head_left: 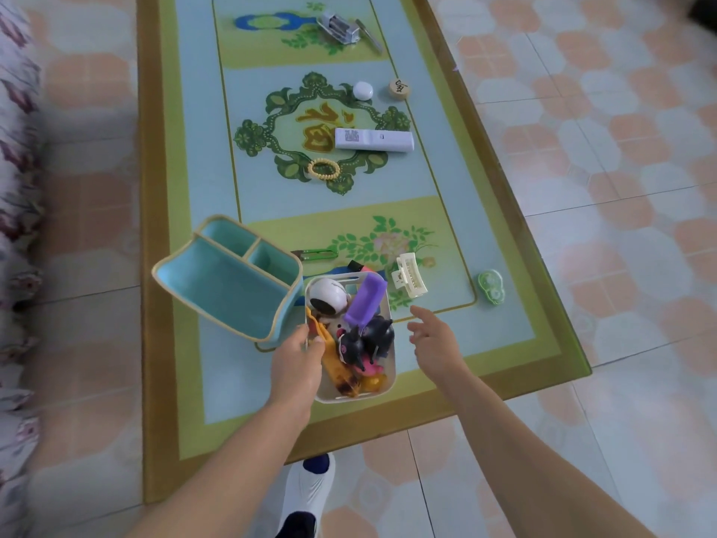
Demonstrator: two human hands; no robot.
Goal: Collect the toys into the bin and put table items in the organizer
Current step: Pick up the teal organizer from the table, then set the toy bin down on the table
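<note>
A white bin (390, 376) full of toys sits near the table's front edge; a white ball toy (329, 297), a purple piece (366, 302), black figures (364, 339) and an orange toy (341, 368) lie in it. My left hand (297, 363) grips the bin's left rim. My right hand (432, 337) hovers open just right of the bin, holding nothing. A teal organizer (229, 277) with three compartments, all bare inside, stands left of the bin. A cream hair clip (409, 279), green snips (316, 255) and a green case (492, 286) lie nearby.
Farther back on the patterned glass table (535, 335) lie a white remote (374, 140), a yellow coil hair tie (324, 169), a white round lid (363, 90), a wooden disc (399, 88), a clear box (338, 28) and tweezers (370, 36). A sofa edge (15, 188) runs along the left.
</note>
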